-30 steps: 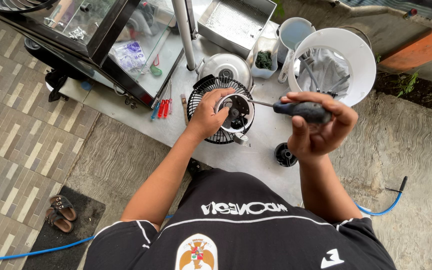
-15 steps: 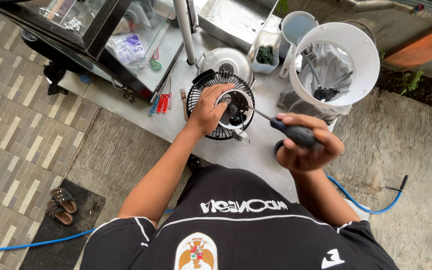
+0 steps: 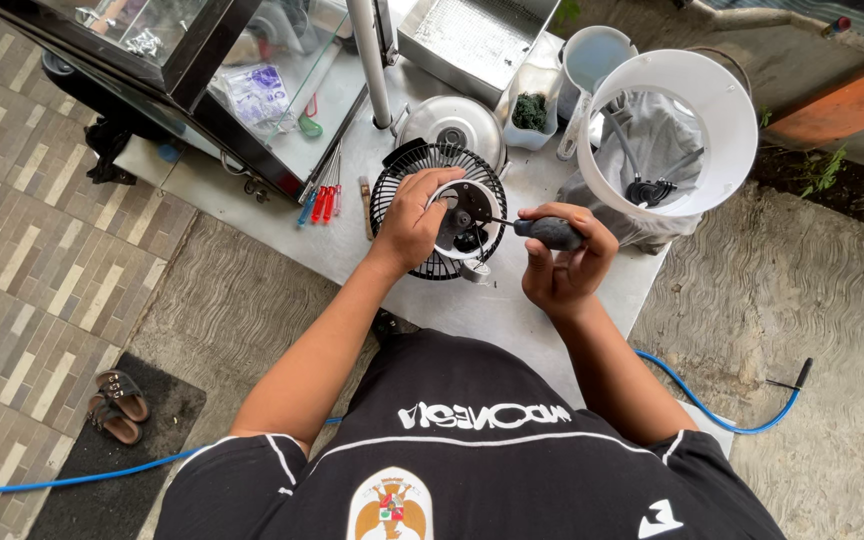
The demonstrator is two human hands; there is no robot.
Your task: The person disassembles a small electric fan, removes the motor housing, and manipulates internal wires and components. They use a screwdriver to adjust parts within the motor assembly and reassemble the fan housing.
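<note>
Looking down from the head camera, much is being blocked or cropped. The left hand (image 3: 414, 215) is covering the near-left part of a black wire fan grille (image 3: 402, 178), fingers curled over the rim of the white round motor housing (image 3: 474, 205) at its middle, so what lies under the palm is not showing. The right hand (image 3: 564, 262) is wrapping fully closed around the dark handle of a screwdriver (image 3: 542, 231); its thin metal shaft is pointing left into the housing, and the tip is too small to make out, though it seems to be touching a dark part inside. The person's black shirt is filling the bottom of the frame and hiding the near edge of the grey table (image 3: 512, 310).

The grille is lying flat on the table, round and ribbed, right in front of the person. Behind it one domed metal lid (image 3: 452, 122) is shining. To the right one wide white plastic ring (image 3: 720, 115) is standing over a crumpled grey cloth (image 3: 652, 130). Left of the grille, several small red and blue-handled tools (image 3: 317, 203) are lying together, probably four. One blue hose (image 3: 692, 395) is trailing over rough concrete, and two sandals (image 3: 117, 405) are sitting on a dark mat.
</note>
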